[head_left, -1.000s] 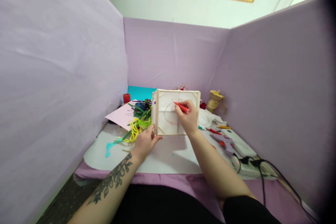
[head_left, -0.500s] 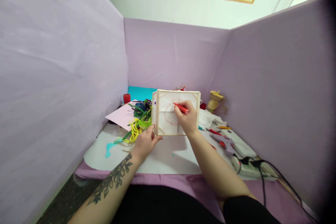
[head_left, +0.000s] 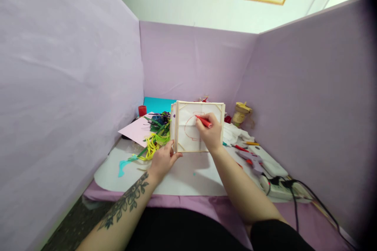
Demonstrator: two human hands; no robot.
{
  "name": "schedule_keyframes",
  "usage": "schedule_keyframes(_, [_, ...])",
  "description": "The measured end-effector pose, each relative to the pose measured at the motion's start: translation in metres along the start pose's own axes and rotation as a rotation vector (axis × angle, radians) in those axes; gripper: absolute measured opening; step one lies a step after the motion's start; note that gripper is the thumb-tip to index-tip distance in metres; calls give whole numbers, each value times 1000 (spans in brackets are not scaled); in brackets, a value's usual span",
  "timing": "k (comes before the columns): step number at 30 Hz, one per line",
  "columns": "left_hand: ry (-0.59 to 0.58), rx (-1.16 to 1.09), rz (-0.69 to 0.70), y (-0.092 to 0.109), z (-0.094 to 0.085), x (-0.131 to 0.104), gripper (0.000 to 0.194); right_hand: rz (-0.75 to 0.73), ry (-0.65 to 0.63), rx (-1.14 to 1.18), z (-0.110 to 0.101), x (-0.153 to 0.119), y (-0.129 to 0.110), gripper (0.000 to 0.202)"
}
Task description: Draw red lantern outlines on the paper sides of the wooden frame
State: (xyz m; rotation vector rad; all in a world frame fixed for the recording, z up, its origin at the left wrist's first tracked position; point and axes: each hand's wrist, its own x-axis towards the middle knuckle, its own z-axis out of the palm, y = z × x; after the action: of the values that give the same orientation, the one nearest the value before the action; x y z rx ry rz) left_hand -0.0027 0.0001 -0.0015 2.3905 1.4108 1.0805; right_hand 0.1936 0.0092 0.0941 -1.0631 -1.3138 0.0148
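Note:
A wood-framed box with white paper sides point(head_left: 186, 110) stands upright on the table, its front side facing me. Red outlines, a rounded curve with small rectangles above and below, are drawn on that side. My right hand point(head_left: 211, 131) pinches a red marker point(head_left: 205, 121), its tip at the paper near the upper end of the curve. My left hand point(head_left: 163, 160) grips the box's lower left corner, thumb in front and fingers at the left side. Part of the drawing is hidden behind my right hand.
Yellow and green strips point(head_left: 156, 139), pink paper point(head_left: 137, 130) and a red cylinder point(head_left: 142, 110) lie left. On the right are a glue gun point(head_left: 251, 159), a corded power strip point(head_left: 277, 190), a white cloth point(head_left: 237, 133) and a yellow cup point(head_left: 240, 113). Lilac partitions point(head_left: 200, 59) surround the table.
The marker tip has shifted very slightly right along the top of the curve. My left hand and the box stay in place.

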Motion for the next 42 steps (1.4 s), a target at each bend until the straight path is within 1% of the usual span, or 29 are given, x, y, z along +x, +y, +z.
schedule_keyframes(5, [1,6,3,0,0,0,46,-27,-72,5,-1,0,-1,7])
schedule_keyframes(10, [9,-2,6,0,-1,0,45,-14,-54,-1,-1,-1,-3,8])
schedule_keyframes(15, [7,-5,3,0,0,0,46,-36,-107,5,-2,-2,-5,9])
schedule_keyframes(20, [17,-6,5,0,0,0,46,-37,-84,9,-2,-2,-3,8])
schedule_keyframes(25, [9,-9,-5,1,0,0,45,-68,-151,-12,-1,-3,-3,9])
schedule_keyframes(30, [5,-9,2,1,-1,0,46,-56,-118,-25,-1,-4,-3,9])
schedule_keyframes(36, [-1,3,0,1,0,1,48,-121,-183,-19,-1,-5,1,9])
schedule_keyframes(40, [-1,10,-6,0,1,1,47,-99,-155,-16,0,-5,1,10])
schedule_keyframes(42, [-6,8,-11,0,1,1,48,-110,-166,-28,0,-4,1,11])
